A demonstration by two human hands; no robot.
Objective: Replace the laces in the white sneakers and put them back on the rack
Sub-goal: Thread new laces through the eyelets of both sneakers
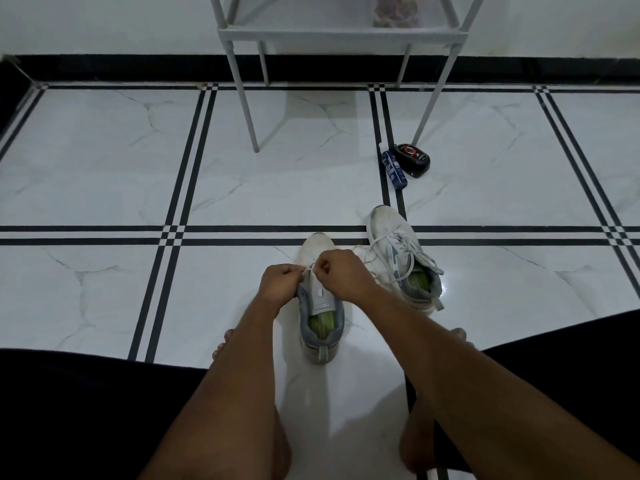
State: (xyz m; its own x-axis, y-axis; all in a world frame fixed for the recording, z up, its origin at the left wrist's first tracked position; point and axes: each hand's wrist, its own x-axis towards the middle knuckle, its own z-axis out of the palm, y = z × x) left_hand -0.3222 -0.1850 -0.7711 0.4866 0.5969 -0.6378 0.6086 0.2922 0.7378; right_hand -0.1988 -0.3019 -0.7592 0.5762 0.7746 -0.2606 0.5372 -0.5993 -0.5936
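Observation:
A white sneaker (320, 327) with a grey collar and green insole stands on the floor between my legs, toe pointing away. My left hand (281, 284) and my right hand (341, 271) sit over its tongue, each pinching a thin white lace (310, 269) near the lower eyelets. Most of that lace is hidden by my fingers. A second white sneaker (401, 254), laced with loose white laces, lies just to the right, tilted. The white metal shoe rack (341, 32) stands against the far wall.
A dark blue bottle (393, 168) and a black shoe-polish container (414, 159) lie by the rack's front right leg. Some footwear (394, 12) rests on the rack's lowest shelf. My bare feet and dark-clothed legs flank the near sneaker on white tiled floor.

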